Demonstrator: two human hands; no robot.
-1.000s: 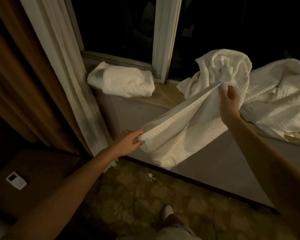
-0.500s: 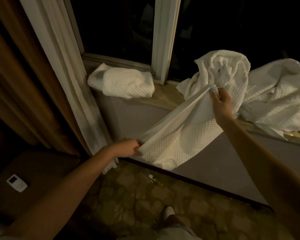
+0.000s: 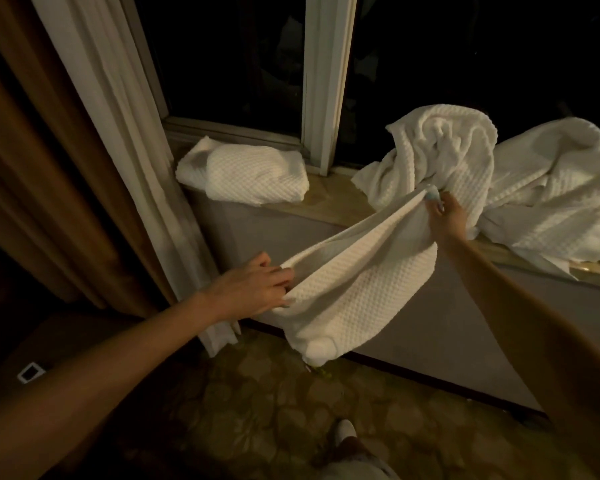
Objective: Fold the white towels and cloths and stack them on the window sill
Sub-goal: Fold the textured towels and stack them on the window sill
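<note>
- The left hand (image 3: 253,292) has shifted its hold over the last second. Its fingers now curl into the low end of the towel (image 3: 354,289), between the doubled layers.
- The right hand (image 3: 447,216) still pinches the top corner, just in front of the loose heap (image 3: 499,174).
- The towel hangs stretched between both hands, below the window sill (image 3: 329,197) and off the floor.
- One folded towel (image 3: 253,176) lies on the sill's left end.
- This looks like a regrip for the next fold, so stacking is not yet near.
</note>
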